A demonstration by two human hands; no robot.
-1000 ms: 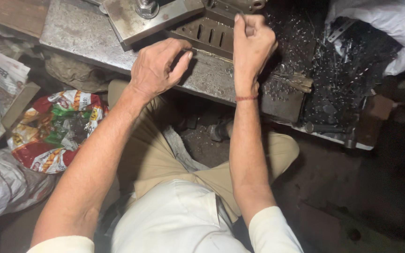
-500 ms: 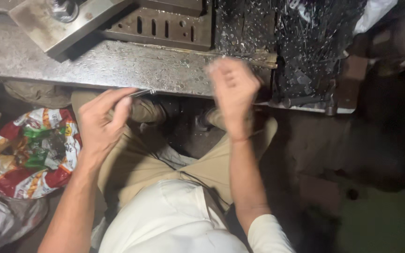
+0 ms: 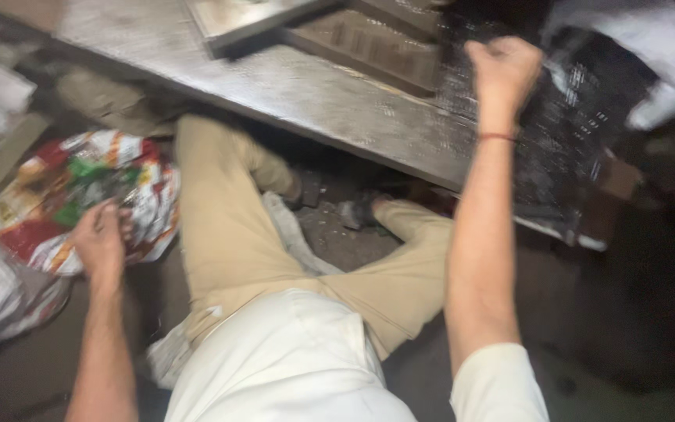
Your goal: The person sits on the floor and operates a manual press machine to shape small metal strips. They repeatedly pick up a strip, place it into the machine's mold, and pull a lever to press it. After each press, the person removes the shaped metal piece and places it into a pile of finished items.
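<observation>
Here my left hand [image 3: 101,244] hangs loosely curled over the printed sack [image 3: 80,195]; right hand [image 3: 503,72], fingers clenched, over the dark scrap [image 3: 580,141]. Best keep both steady.

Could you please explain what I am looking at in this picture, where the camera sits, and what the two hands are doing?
The camera sits on a person's head and looks down, so you see their own arms, white shirt and tan trousers as they sit on the floor. In front is a low grey metal bench carrying a slotted metal block. To its right lies a dark heap of small metal pieces. The left hand reaches down over a colourful printed sack beside the leg. The right hand is raised in a loose fist at the edge of the dark heap. The picture is blurred, so I cannot tell whether either hand holds anything.
</observation>
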